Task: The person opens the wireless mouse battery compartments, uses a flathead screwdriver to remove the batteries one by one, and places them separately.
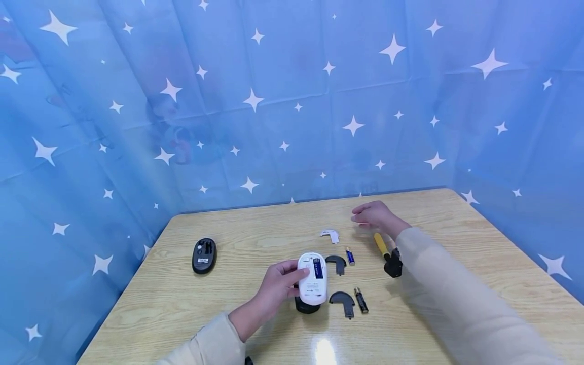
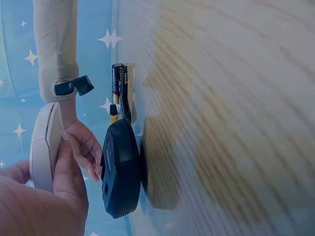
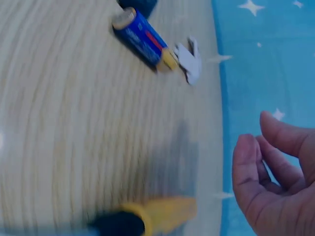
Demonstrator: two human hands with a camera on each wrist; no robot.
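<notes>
My left hand [image 1: 279,284] holds a white computer mouse [image 1: 313,291] underside up, thumb on its bottom face. A blue battery [image 1: 318,268] sits in its uncovered slot. Below the white mouse is a black mouse [image 2: 120,169], largely hidden in the head view. Over the far right of the table, my right hand [image 1: 375,215] is raised with its fingers loosely bent and nothing in them. Nearest to that hand is a tool with a yellow handle [image 1: 380,244]. A small white battery cover [image 1: 330,235] lies to the left of the hand.
Two black battery covers [image 1: 343,303] lie right of the white mouse. Beside them are a loose blue battery [image 1: 350,256] and a black one [image 1: 361,300]. Another black mouse [image 1: 204,255] lies upside down at the left. A starry blue curtain [image 1: 292,101] hangs behind the wooden table [image 1: 255,233].
</notes>
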